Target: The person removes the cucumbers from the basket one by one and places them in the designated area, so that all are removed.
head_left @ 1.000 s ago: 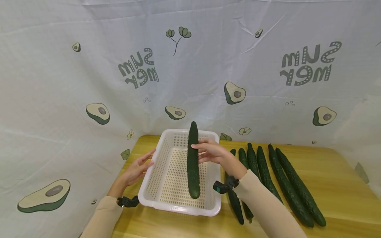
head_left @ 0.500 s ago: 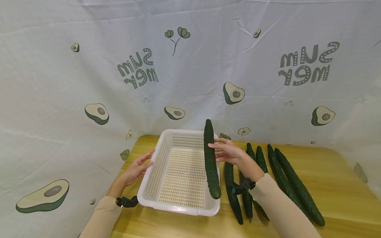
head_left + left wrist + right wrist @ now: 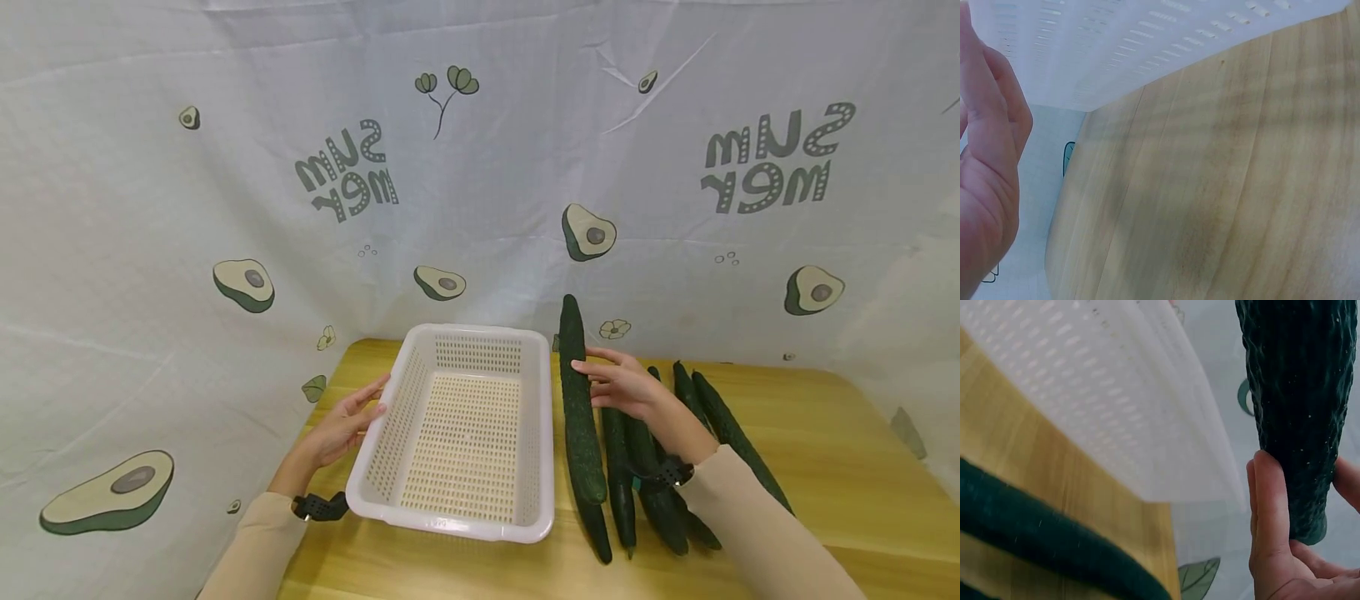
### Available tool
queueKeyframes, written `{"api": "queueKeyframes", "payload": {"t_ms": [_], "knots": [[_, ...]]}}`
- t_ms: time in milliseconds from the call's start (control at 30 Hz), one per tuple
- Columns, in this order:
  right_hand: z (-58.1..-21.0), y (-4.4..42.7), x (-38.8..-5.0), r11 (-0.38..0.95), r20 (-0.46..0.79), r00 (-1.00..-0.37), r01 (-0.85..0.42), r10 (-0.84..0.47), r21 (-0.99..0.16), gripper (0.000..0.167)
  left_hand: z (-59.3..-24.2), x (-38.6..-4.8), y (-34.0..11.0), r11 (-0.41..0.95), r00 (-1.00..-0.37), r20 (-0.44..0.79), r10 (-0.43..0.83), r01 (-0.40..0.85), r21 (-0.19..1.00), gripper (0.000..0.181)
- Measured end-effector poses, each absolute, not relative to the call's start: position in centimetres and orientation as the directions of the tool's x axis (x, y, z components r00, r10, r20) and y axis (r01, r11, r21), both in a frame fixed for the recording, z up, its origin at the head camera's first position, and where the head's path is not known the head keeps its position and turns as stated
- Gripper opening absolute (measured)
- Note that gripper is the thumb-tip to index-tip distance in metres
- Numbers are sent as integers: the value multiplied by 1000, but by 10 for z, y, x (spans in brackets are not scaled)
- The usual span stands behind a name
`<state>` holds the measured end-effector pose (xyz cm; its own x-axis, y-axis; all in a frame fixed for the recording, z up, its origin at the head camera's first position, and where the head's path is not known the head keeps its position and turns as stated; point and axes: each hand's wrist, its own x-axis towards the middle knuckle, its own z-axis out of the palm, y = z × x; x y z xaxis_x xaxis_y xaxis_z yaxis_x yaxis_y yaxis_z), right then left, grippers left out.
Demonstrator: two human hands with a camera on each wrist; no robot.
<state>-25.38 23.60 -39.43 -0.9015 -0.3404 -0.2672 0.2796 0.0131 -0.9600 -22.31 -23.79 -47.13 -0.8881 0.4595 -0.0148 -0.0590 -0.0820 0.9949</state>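
Note:
My right hand [image 3: 622,383] pinches a long dark green cucumber [image 3: 577,400] between thumb and fingers, just right of the white basket. It is raised above the table, partly covering another cucumber [image 3: 596,529] lying there. In the right wrist view the fingers [image 3: 1270,506] and thumb sit on either side of the bumpy cucumber [image 3: 1300,394]. With fairly straight fingers, my left hand [image 3: 341,429] touches the left rim of the white perforated plastic basket [image 3: 487,529]. The left wrist view shows that hand [image 3: 991,144] beside the basket's outer wall [image 3: 1104,50]. Nothing lies inside the basket.
Several cucumbers [image 3: 738,429] lie side by side on the wooden table [image 3: 832,467], partly hidden under my right forearm. A white curtain [image 3: 495,167] printed with avocados hangs behind and to the left of the table.
My right hand has carried the cucumber rightward, from over the basket, across its right rim, to above the table beside it. The left hand and the basket have stayed in place.

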Motion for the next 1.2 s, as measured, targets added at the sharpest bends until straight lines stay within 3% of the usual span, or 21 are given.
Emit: {"api": "queueKeyframes", "payload": {"t_ms": [467,1200], "knots": [[-409,292,-241,33,-221,-954,219,-203,-975,80,-472,-225,-239,-60,-890,-17,455,-50,997,63],[-427,358,-231,108,-272,-953,259,-135,-960,86,-471,-223,-239,-75,-889,-21,458,-62,995,63]]}}
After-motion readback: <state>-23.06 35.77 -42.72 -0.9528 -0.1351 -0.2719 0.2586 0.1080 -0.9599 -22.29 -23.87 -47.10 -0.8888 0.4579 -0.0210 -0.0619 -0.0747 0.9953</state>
